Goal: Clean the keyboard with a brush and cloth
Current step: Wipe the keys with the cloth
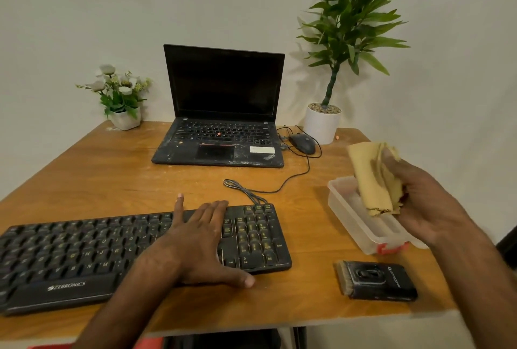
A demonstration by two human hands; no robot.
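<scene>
Yellow cloth (pixel 375 180), bunched up and gripped in the right hand (pixel 428 208), fingers (pixel 391 161) curled round its folds, held in the air above a clear plastic box (pixel 344 208) on the right side of the desk (pixel 112 169). Over to the left hand (pixel 195 239): fingers (pixel 212 214) straight and spread, palm pressed flat on the black keyboard (pixel 84 253), gripping nothing, steadying it by the look of things.

Keyboard at the front of the desk, long axis running left to right, number-pad end nearest the cloth. From the cloth hand, then: down and to the left, across a strip of bare desk, number pad first. Right hand the likelier one for the wipe, left one holding things steady.

Brush (pixel 377 280) flat on the desk at front right, below the right wrist, untouched, bristles toward the keyboard.

Count: one keyboard, one cloth, one brush, one box. Further back, one open laptop (pixel 221 136), one wired mouse (pixel 302 143), two potted plants (pixel 321 124).
</scene>
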